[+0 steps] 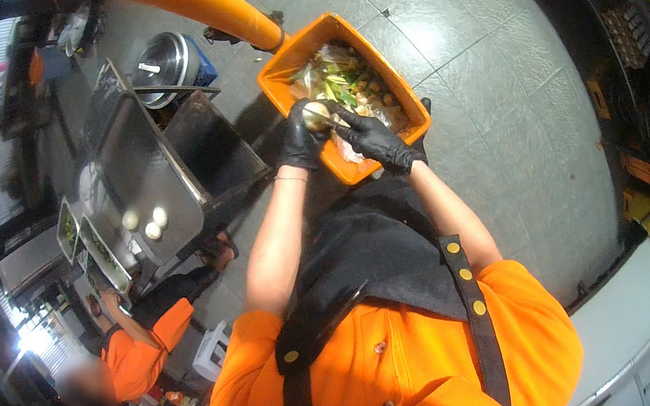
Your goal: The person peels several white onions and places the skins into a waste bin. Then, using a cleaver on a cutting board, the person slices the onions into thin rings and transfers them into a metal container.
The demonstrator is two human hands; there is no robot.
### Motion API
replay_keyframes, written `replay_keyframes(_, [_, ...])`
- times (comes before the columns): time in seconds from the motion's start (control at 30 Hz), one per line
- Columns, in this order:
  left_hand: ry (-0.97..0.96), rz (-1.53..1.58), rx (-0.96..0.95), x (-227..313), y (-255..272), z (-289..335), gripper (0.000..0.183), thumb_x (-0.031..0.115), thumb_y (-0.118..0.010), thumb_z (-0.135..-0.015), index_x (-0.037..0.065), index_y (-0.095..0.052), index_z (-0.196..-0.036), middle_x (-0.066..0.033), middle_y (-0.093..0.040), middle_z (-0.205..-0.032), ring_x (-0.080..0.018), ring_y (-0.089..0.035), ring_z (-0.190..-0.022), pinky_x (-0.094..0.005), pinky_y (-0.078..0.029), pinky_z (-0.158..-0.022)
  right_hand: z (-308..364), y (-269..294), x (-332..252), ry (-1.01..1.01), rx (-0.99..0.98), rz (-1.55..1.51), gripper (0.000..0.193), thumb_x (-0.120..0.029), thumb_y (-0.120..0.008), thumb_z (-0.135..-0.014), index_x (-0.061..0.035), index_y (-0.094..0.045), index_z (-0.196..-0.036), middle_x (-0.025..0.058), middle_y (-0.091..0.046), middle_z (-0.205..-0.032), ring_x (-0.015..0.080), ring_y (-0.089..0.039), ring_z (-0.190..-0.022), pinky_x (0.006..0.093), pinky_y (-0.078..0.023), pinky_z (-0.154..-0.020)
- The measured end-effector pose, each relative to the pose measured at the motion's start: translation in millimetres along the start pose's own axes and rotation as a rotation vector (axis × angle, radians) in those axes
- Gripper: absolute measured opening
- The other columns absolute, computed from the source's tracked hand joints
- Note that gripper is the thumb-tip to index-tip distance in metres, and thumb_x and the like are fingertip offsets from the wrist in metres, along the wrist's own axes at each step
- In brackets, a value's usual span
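Over an orange bin (414, 107), both my hands wear black gloves. My left hand (297, 142) is closed around a pale onion (315, 113). Close beside it, my right hand (374, 139) grips what appears to be a small knife, its thin blade against the onion and its handle hidden by the fingers. Inside the bin lie vegetable scraps (341, 80), with green leaves, pale peels and clear plastic. To the left, three whitish peeled onions (153, 229) rest on a metal table (163, 172).
Left of the bin stand a dark metal shelf (213, 145) and a round lidded pot (162, 60). Trays of greens (105, 254) sit near a co-worker in an orange shirt (135, 358). A white chest (646, 299) is at right, and an orange post (206, 4) rises beyond the bin.
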State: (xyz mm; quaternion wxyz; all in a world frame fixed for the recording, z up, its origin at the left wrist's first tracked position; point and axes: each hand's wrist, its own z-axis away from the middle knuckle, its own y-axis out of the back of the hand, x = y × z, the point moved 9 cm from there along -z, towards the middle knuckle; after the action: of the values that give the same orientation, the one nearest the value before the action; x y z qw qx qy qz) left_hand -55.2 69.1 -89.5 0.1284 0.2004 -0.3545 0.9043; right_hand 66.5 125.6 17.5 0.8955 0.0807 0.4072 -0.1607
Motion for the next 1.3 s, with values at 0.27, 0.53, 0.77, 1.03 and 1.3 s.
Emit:
replay_keyframes(0.27, [-0.367, -0.342, 0.18, 16, -1, -1, 0.032, 0.034, -0.047, -0.095, 0.005, -0.062, -0.094, -0.0046, -0.063, -0.082, -0.0163, -0.06, -0.074, -0.0297, -0.05, -0.067, -18, -9, 11, 0.425, 0.457, -0.112, 0.037, -0.015, -0.056, -0.093, -0.0046, -0.055, -0.129, 0.0216, -0.064, -0.115, 0.026, -0.063, -0.105, 0.0321, -0.045, -0.091])
replay_keyframes(0.53, [-0.431, -0.641, 0.061, 31, -23, -6, 0.031, 0.037, -0.056, -0.091, 0.008, -0.062, -0.1, -0.0034, -0.065, -0.086, -0.0151, -0.063, -0.073, -0.0297, -0.053, -0.061, -44, 0, 44, 0.251, 0.506, -0.552, 0.034, -0.025, -0.05, -0.098, -0.0131, -0.056, -0.129, -0.0055, -0.044, -0.057, 0.0045, -0.033, -0.04, 0.0226, -0.024, -0.036])
replay_keyframes(0.77, [0.046, 0.137, -0.111, -9, -20, -10, 0.034, 0.024, -0.059, -0.083, 0.003, -0.058, -0.109, -0.0123, -0.064, -0.102, -0.026, -0.062, -0.091, -0.0406, -0.055, -0.077, -25, 5, 30, 0.225, 0.362, -0.53, 0.034, -0.018, -0.05, -0.096, -0.0065, -0.057, -0.127, 0.0019, -0.061, -0.078, 0.0083, -0.05, -0.062, 0.0241, -0.042, -0.054])
replay_keyframes(1.03, [-0.047, 0.09, -0.316, -6, -37, 9, 0.042, 0.011, -0.061, -0.071, 0.002, -0.054, -0.112, -0.0177, -0.056, -0.114, -0.0349, -0.058, -0.103, -0.0452, -0.053, -0.088, -53, 35, 72, 0.099, 0.564, -0.473, 0.036, -0.025, -0.05, -0.096, -0.004, -0.058, -0.124, 0.0111, -0.067, -0.098, 0.0157, -0.059, -0.076, 0.0296, -0.047, -0.067])
replay_keyframes(1.3, [0.138, 0.193, -0.326, -15, -51, 29, 0.048, 0.002, -0.06, -0.07, 0.001, -0.052, -0.118, -0.019, -0.053, -0.117, -0.0361, -0.056, -0.108, -0.049, -0.053, -0.09, -57, 48, 91, 0.097, 0.623, -0.601, 0.027, -0.029, -0.052, -0.095, -0.0065, -0.063, -0.104, -0.0004, -0.048, -0.058, 0.0084, -0.04, -0.047, 0.0282, -0.033, -0.042])
